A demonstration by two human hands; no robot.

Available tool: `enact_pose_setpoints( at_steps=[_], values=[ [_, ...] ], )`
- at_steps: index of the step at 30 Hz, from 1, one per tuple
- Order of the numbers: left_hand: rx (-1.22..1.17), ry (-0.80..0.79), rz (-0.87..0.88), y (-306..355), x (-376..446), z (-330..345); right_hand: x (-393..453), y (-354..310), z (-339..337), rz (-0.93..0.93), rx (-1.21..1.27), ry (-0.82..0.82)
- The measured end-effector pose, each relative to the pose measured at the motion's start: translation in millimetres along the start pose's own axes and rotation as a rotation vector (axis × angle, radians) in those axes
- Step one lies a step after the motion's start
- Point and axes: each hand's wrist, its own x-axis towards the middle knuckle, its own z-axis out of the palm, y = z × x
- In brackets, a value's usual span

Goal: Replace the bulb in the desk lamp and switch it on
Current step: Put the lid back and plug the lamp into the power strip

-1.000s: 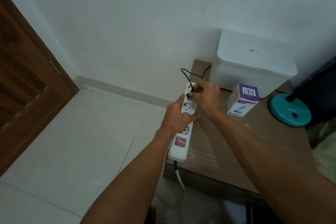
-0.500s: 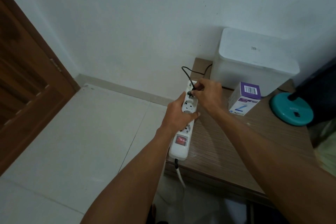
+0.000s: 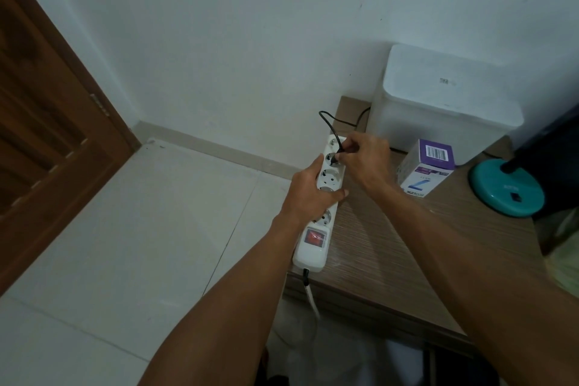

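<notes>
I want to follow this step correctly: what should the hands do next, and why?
Probably press the black plug fully in with the right hand: it sits at the second socket of the power strip, and the left hand braces the strip.

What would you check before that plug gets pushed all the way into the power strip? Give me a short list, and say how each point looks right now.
1. Power strip held steady: ok, the left hand grips it by the middle at the desk edge.
2. Plug gripped: ok, the right hand pinches it at the second socket from the far end.
3. Plug fully seated: cannot tell, the fingers hide the joint.
4. Black cord free of snags: ok, it loops loosely back behind the white bin.
5. Red switch position: cannot tell.
6. New bulb fitted in the lamp: cannot tell, only the teal lamp base shows; the bulb box stands beside it.
</notes>
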Motion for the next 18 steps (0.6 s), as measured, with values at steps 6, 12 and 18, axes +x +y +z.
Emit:
enact_pose_setpoints(
  at_steps=[6, 12, 18],
  values=[
    [0.009, 0.001, 0.0, 1.7, -0.9, -1.0, -1.6, 2.7, 8.6, 0.012, -0.016, 0.005],
    [0.008, -0.003, 0.009, 1.5, -1.4, 0.0, -3.1, 1.3, 15.8, 0.042, -0.082, 0.018],
    [0.026, -0.011, 0.017, 0.9, -1.5, -0.1, -5.6, 0.7, 15.7, 0.067, -0.083, 0.013]
  ],
)
